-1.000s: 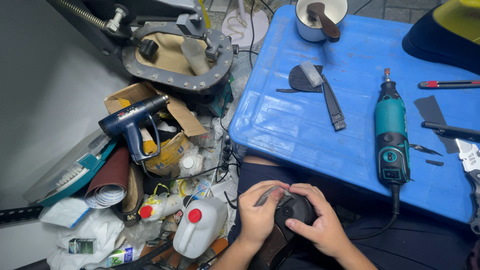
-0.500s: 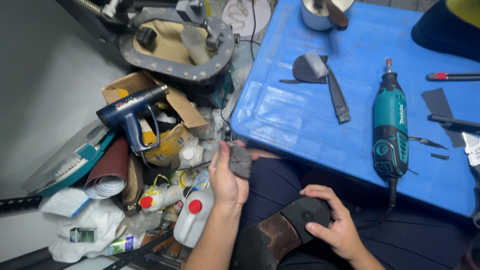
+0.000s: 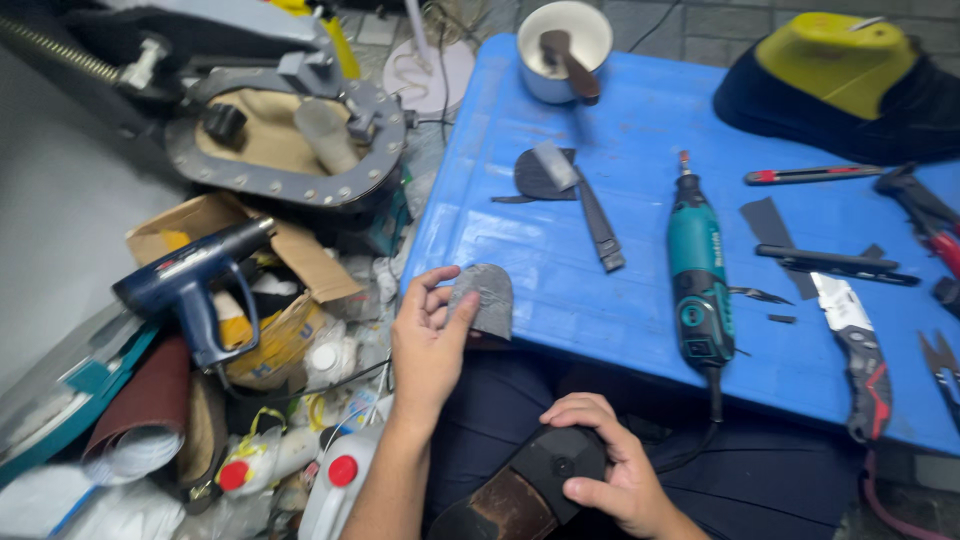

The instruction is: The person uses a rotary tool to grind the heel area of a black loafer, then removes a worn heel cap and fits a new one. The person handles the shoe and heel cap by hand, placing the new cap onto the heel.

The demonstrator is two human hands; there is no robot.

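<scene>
The left hand (image 3: 428, 345) pinches a flat grey heel-shaped rubber piece (image 3: 483, 298) between thumb and fingers, holding it upright at the near left corner of the blue table (image 3: 560, 310), its lower edge just at the table's rim. The right hand (image 3: 605, 475) is lower, over the person's dark-trousered lap, fingers curled around the black heel of a brown shoe (image 3: 520, 490) that lies sole up, the heel end gripped and the worn brown sole running down toward the bottom edge. Just right of that hand a black cord rises to a teal rotary tool (image 3: 698, 275) lying lengthwise on the table, tip pointing away. Left of the tool a dark strip and a round dark rubber scrap (image 3: 545, 172) lie together, and beyond them stands a white cup (image 3: 565, 40) with a brown-handled tool resting in it. Further right on the table lie a red-and-black utility knife (image 3: 808, 175), dark offcuts and a folding knife (image 3: 855, 340) with a red grip. A dark shoe on a yellow last (image 3: 840, 70) sits at the far right corner. On the floor to the left, a blue heat gun (image 3: 190, 280) rests over an open cardboard box (image 3: 290, 265), with white bottles with red caps (image 3: 330, 475) near the left forearm.
</scene>
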